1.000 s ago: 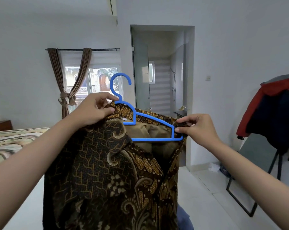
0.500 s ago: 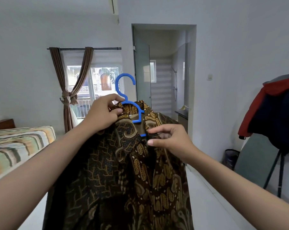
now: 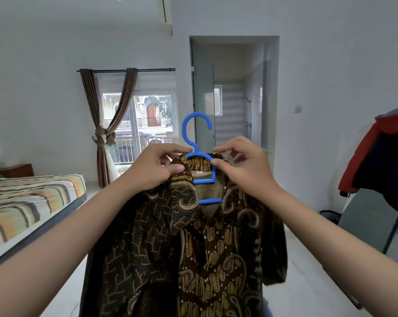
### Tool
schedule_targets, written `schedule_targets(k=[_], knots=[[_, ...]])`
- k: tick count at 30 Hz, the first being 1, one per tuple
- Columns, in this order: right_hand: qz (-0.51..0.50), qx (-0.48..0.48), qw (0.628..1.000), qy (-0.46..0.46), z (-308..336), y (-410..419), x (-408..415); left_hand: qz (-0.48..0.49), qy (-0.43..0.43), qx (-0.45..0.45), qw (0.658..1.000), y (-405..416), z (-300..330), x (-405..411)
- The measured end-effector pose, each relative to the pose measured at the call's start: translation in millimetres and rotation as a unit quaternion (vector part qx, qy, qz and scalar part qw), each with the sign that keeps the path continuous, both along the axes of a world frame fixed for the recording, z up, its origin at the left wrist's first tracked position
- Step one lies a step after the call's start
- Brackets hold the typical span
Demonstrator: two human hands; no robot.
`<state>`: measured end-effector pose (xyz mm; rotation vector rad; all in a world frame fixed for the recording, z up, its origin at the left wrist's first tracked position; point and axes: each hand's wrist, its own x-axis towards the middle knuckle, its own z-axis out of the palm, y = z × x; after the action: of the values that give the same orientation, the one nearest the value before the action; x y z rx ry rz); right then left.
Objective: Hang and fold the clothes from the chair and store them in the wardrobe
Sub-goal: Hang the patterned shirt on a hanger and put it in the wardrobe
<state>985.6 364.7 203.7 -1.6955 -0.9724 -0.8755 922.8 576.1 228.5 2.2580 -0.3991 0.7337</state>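
Observation:
A brown and gold batik shirt hangs on a blue plastic hanger held up in front of me, its hook pointing up. My left hand pinches the left side of the shirt's collar at the hanger's neck. On the other side, my right hand pinches the right side of the collar against the hanger. The shirt's front is open at the neck, showing the hanger's lower bar. The shirt's hem runs out of view at the bottom.
A bed with a striped cover stands at the left. Behind it is a window with tied brown curtains. A doorway to a bathroom lies straight ahead. Red and dark clothes hang over a stand at the right.
My right hand has moved from the shirt's right shoulder to its front and then up to the collar. The shirt now sits squarely on the hanger, facing me.

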Motion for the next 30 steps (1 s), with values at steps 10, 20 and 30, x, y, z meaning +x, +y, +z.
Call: schedule_targets(k=[10,20,30], knots=[[0.005,-0.099,0.995,0.007,16,2,2,-0.03,0.0,0.022,0.999,2,0,-14],[0.032,-0.06,0.995,0.074,18,-29,14,0.04,0.005,0.034,0.999,17,-13,-11],[0.04,0.022,0.993,0.111,4,-61,48,0.109,0.075,0.024,0.991,14,-42,-3]])
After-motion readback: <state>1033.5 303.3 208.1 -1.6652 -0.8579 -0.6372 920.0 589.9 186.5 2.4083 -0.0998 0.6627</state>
